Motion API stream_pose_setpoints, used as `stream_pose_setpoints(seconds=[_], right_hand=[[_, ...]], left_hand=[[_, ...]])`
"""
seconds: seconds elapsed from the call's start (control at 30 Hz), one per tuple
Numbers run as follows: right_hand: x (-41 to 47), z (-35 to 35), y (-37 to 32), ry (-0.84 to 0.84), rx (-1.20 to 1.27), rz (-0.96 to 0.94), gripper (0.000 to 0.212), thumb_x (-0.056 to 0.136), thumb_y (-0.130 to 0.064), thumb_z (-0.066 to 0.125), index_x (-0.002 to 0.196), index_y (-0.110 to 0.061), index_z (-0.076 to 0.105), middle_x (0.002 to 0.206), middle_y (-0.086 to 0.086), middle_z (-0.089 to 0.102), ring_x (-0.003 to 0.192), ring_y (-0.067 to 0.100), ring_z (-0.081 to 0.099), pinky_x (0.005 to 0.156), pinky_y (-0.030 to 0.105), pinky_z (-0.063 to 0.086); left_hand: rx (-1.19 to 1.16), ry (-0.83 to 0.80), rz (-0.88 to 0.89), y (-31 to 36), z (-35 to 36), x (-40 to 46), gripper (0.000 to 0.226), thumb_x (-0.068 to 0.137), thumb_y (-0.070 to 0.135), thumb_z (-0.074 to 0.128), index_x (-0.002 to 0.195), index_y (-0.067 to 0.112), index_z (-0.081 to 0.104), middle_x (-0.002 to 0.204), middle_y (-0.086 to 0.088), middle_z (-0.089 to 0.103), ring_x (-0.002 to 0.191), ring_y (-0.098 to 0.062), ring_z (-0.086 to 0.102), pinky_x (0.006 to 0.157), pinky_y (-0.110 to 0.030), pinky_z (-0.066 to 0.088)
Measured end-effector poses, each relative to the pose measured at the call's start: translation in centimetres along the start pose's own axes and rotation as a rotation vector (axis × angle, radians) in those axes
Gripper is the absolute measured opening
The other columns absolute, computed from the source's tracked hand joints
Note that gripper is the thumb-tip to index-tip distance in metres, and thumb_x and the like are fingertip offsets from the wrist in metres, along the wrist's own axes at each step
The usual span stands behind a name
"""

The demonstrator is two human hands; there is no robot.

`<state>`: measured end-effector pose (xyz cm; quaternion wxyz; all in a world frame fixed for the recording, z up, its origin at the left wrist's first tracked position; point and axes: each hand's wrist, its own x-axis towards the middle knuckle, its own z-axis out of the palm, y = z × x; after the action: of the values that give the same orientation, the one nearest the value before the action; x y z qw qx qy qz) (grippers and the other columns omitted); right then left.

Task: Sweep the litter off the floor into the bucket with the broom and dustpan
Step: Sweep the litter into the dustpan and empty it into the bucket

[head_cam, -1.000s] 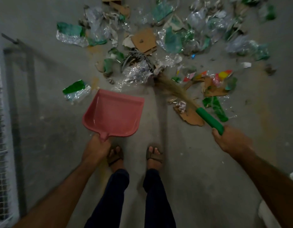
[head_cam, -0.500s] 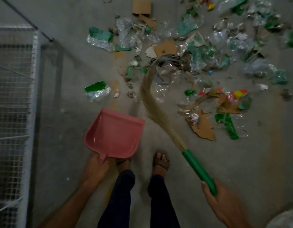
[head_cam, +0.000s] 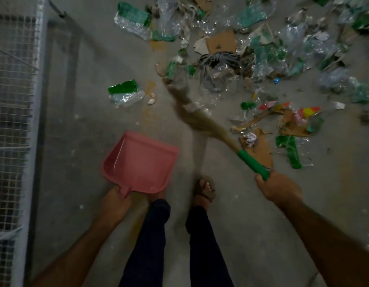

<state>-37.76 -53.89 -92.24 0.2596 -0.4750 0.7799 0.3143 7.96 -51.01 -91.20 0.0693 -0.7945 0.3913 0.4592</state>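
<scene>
Fingers of the right hand (head_cam: 280, 188) grip the green-handled straw broom (head_cam: 208, 126), slanting up-left into the scattered plastic and cardboard litter (head_cam: 260, 56). Left hand (head_cam: 115, 200) holds the empty pink plastic dustpan (head_cam: 141, 164), mouth seemingly facing the bristles, short of the pile.

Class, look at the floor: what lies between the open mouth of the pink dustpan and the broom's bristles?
In the head view, only bare concrete floor separates the pink dustpan from the broom's bristles; no litter lies there.
</scene>
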Motion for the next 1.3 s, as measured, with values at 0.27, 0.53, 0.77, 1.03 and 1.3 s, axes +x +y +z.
stream_pose_setpoints(seconds=[0.27, 0.53, 0.77, 1.03, 1.3], right_hand=[[-2.2, -2.7, 6.3, 0.157, 0.258, 0.102, 0.061, 0.09, -0.071, 0.036, 0.091, -0.014, 0.058, 0.076, 0.01, 0.063, 0.069, 0.031, 0.063, 0.065, 0.036, 0.052], [-11.1, -1.3, 3.4, 0.116, 0.335, 0.051, 0.06, 0.079, -0.079, 0.033, 0.082, -0.023, 0.052, 0.064, -0.004, 0.06, 0.056, 0.014, 0.058, 0.051, 0.03, 0.042], [-13.4, -2.5, -5.6, 0.011, 0.375, -0.058, 0.036, 0.089, -0.06, 0.055, 0.082, -0.025, 0.054, 0.062, -0.002, 0.061, 0.057, 0.011, 0.061, 0.055, 0.023, 0.045], [-4.9, -1.7, -23.9, -0.042, 0.102, -0.391, 0.061, 0.093, -0.065, 0.038, 0.13, -0.018, 0.049, 0.111, 0.012, 0.068, 0.097, 0.032, 0.066, 0.08, 0.039, 0.053], [2.0, 0.2, -26.9, -0.253, 0.271, -0.18, 0.072, 0.097, -0.058, 0.036, 0.138, 0.0, 0.047, 0.14, 0.025, 0.05, 0.13, 0.04, 0.048, 0.108, 0.048, 0.04]], left_hand=[[0.008, -0.054, 0.025, 8.0, 0.2, 2.2, 0.028, 0.084, 0.041, 0.061, 0.098, 0.017, 0.064, 0.095, -0.009, 0.067, 0.085, -0.027, 0.065, 0.078, -0.037, 0.056], [0.014, 0.027, 0.066, 5.2, -5.9, 1.5, 0.019, 0.087, 0.029, 0.062, 0.095, 0.012, 0.066, 0.099, -0.011, 0.069, 0.091, -0.028, 0.065, 0.083, -0.037, 0.053], [-0.016, 0.018, -0.034, -2.6, -11.8, 0.5, 0.018, 0.089, 0.031, 0.057, 0.099, 0.018, 0.063, 0.103, -0.012, 0.069, 0.096, -0.03, 0.066, 0.086, -0.042, 0.053], [-0.054, 0.049, -0.185, -6.8, -11.4, 3.8, 0.019, 0.086, 0.031, 0.059, 0.095, 0.015, 0.064, 0.098, -0.014, 0.069, 0.09, -0.032, 0.066, 0.083, -0.039, 0.053], [-0.018, 0.046, -0.185, -2.7, -7.7, 9.1, 0.025, 0.084, 0.035, 0.057, 0.091, 0.011, 0.059, 0.088, -0.01, 0.061, 0.087, -0.034, 0.064, 0.071, -0.033, 0.044]])
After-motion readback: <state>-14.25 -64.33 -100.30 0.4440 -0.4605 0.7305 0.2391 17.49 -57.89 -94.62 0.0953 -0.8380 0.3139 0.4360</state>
